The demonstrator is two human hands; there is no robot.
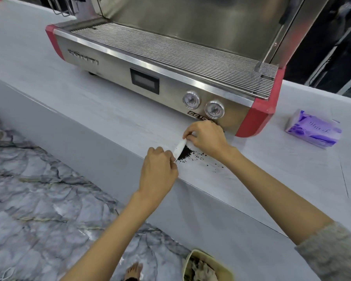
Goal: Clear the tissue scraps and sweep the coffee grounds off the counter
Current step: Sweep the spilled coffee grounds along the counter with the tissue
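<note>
A small folded white tissue (179, 148) is stretched between both my hands near the front edge of the pale counter (109, 122). My left hand (159, 171) pinches its near end at the counter's edge. My right hand (206, 135) pinches its far end, close to the espresso machine's base. Dark coffee grounds (187, 154) are heaped against the tissue's right side, and a thin trail of grounds (214, 164) scatters off to the right.
A steel and red espresso machine (170, 57) stands just behind my hands. A purple tissue pack (312, 129) lies on the counter at the right. A pale bin (208, 266) holding crumpled scraps sits on the marble floor (39, 189) below the counter.
</note>
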